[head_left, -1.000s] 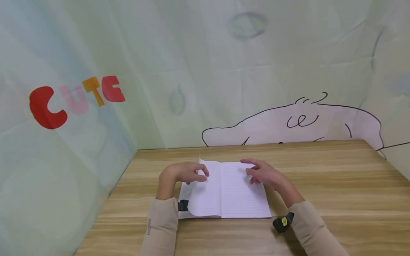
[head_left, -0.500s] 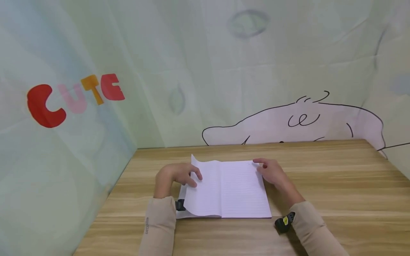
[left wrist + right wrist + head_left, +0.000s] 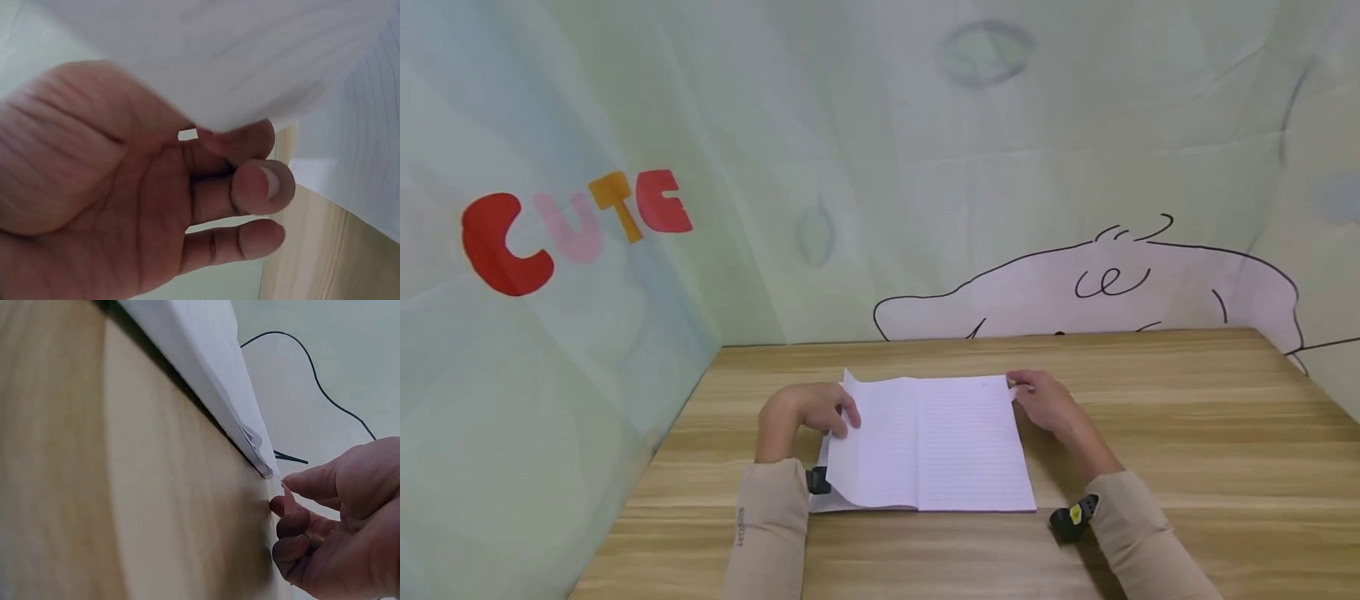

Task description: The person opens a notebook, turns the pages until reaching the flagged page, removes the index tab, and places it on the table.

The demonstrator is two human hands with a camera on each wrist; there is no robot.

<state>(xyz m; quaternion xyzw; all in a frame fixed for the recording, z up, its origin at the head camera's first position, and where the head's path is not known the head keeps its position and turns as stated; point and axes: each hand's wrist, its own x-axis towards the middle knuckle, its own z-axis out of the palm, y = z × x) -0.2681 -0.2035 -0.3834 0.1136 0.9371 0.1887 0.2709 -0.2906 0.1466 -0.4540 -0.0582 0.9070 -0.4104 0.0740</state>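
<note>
An open notebook (image 3: 970, 467) with lined white pages lies on the wooden table. Its left-hand page (image 3: 880, 458) is raised and curls up from the pages below. My left hand (image 3: 808, 408) holds this page near its outer edge, fingers bent over it; in the left wrist view, the sheet (image 3: 250, 56) hides the thumb. At the far right corner of the notebook, my right hand (image 3: 1048, 404) pinches the corner of a page between thumb and index finger. The right wrist view has those fingertips right at the corner of the page stack (image 3: 219, 381), other fingers curled.
The wooden table (image 3: 1150, 417) reaches back to a pale green curtain (image 3: 850, 167) with a cartoon drawing and coloured letters. A small black device (image 3: 1070, 521) sits at the right wrist, another black device (image 3: 817, 480) at the left.
My left hand has drawn the raised page a little leftward. The right hand has moved right, from above the right-hand page to its far corner, and now pinches there.
</note>
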